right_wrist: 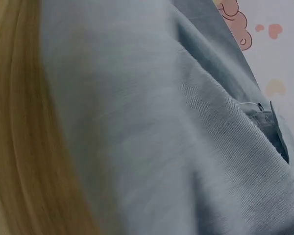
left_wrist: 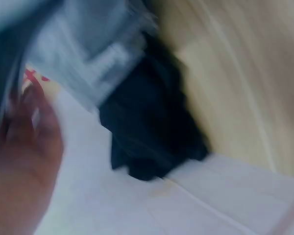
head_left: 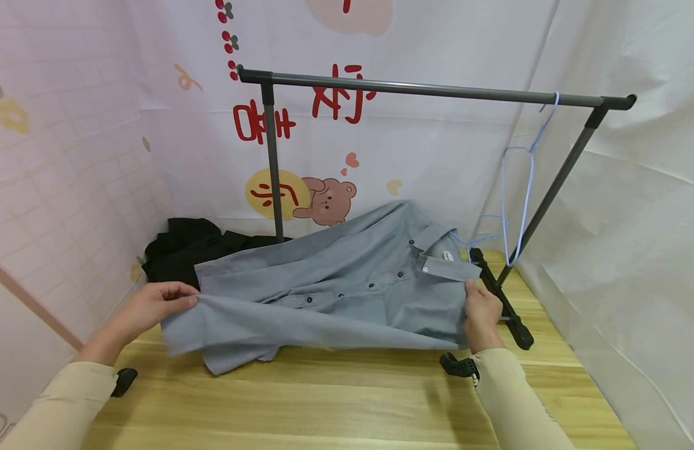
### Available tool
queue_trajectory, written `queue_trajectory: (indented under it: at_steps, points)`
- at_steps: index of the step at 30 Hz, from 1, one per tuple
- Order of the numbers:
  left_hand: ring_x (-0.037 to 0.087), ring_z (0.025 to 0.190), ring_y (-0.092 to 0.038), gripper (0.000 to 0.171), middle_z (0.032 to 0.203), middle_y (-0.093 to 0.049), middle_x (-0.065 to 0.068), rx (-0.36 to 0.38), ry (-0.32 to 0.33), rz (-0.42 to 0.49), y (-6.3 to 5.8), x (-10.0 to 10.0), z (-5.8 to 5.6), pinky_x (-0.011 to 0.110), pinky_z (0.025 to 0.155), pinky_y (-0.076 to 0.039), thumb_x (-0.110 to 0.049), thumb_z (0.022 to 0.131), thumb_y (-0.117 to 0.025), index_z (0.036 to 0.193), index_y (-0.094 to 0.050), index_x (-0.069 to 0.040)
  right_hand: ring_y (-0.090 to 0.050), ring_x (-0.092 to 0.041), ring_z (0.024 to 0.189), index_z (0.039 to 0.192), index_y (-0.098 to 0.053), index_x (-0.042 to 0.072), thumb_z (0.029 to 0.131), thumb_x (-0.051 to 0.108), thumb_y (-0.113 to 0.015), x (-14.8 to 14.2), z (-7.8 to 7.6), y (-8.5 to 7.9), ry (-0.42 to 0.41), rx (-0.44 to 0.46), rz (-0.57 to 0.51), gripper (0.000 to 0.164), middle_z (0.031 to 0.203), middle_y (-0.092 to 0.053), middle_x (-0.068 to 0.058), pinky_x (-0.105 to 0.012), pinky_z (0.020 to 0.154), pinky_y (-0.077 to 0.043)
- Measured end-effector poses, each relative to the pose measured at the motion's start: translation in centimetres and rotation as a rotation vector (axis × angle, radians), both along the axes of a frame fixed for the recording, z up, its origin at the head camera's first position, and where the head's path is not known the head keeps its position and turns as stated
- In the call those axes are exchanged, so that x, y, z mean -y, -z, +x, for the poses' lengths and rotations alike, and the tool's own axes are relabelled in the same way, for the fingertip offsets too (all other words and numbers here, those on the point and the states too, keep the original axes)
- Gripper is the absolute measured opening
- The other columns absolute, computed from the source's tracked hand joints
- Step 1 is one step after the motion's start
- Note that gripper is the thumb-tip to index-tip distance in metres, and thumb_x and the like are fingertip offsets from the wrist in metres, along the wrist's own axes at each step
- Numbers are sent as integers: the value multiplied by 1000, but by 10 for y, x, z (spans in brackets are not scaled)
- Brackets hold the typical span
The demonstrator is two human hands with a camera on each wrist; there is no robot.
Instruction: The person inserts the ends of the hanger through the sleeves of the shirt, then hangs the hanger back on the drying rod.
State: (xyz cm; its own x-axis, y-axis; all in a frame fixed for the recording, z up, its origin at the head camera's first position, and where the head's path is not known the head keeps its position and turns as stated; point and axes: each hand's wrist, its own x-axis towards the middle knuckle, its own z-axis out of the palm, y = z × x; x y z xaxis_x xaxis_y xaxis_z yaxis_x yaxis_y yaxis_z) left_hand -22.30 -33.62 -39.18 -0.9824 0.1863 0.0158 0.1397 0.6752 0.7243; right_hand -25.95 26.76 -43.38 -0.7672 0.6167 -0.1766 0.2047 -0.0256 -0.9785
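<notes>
A grey-blue button-up shirt is spread sideways over the table, its collar at the right and its hem at the left. My left hand pinches the shirt's near edge at the hem end, lifting it off the table. At the collar end, my right hand grips the cloth just below the collar. A blue hanger shows partly at the neck opening, the rest hidden by the shirt. In the right wrist view, the shirt fills most of the frame and the right hand is out of sight. The left wrist view is blurred.
A dark clothes rack stands behind the shirt, and an empty blue hanger hangs from its right end. Black clothing lies heaped at the back left. The wooden table meets printed cloth walls at the back and sides.
</notes>
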Motion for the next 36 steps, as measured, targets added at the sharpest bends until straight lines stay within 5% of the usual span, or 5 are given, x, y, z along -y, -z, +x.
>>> queue_trajectory:
  at_steps: [3,11,21,28,36]
  points:
    - [17,83,-57,25,98,-66,9,36,20,-106,10,13,0,32,68,-48,-15,98,-62,112,-67,5,-37,-36,136,135,-57,-4,102,32,-55,0,0,-3,20,0,15,49,149,-40,-21,-47,112,-29]
    - [40,92,-60,50,108,-62,30,-10,-152,-208,33,20,-6,48,76,-51,-32,103,-54,118,-59,15,-37,-36,134,134,-58,-4,101,32,-56,-2,1,-2,27,7,32,49,149,-41,-22,-49,111,-30]
    - [58,130,-32,86,143,-24,47,271,-195,15,52,-17,-24,63,104,-32,-41,104,-47,148,-4,20,-43,-33,123,129,-62,-8,100,34,-58,2,4,0,38,-39,61,51,137,-48,-21,-46,105,-34]
    - [54,130,-38,66,142,-33,44,155,-202,66,57,-27,-31,60,101,-38,-19,101,-56,147,-24,15,-41,-35,128,130,-61,-7,101,32,-57,0,4,0,37,-32,50,49,141,-47,-22,-48,108,-31]
    - [52,119,-48,53,134,-47,39,60,-398,-9,54,-19,-26,58,95,-43,-21,100,-58,135,-45,15,-35,-36,135,131,-60,-6,100,28,-59,-7,4,4,46,8,29,46,149,-40,-22,-49,112,-27]
